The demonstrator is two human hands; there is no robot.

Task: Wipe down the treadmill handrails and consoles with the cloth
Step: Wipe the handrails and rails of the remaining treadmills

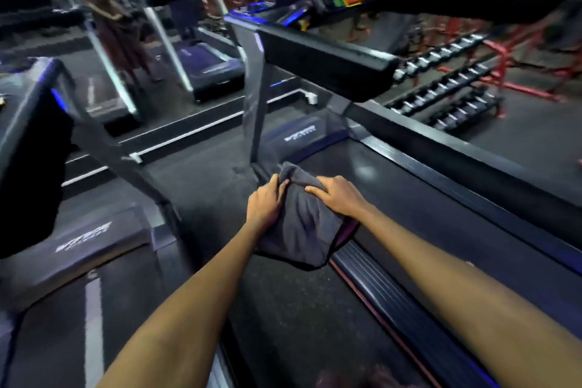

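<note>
Cloth first: the soft dark grey cloth (302, 224) hangs in the air in the middle of the scene, above the near left edge of the black treadmill belt (409, 214). Both hands hold it up. The left hand (267, 201) has its fingers curled round a bunched fold at the top, and the right hand (338, 195) lies over the top right part with its fingers bent into the fabric, so each grip is grasping the cloth.

The cloth looks light and floppy. It sags and folds under its own weight, and a thin dark red trim shows at its lower right edge. It should not slip or break. My guess is that it is best taken by a bunched wad in the palm, so a flat pad is left to rub with (loose corners would flap about).

The thick black padded handrail (327, 63) sticks out farther off and higher up, and the console with red and green buttons (349, 0) is far behind it. A grey slanted upright post (256, 98) stands just past the hands. Another treadmill (78, 242) sits to the left. A rack of dumbbells (447, 85) is far right, well apart. A person (116, 28) stands far left, blurred. Nothing seems to block the reach up to the handrail.
</note>
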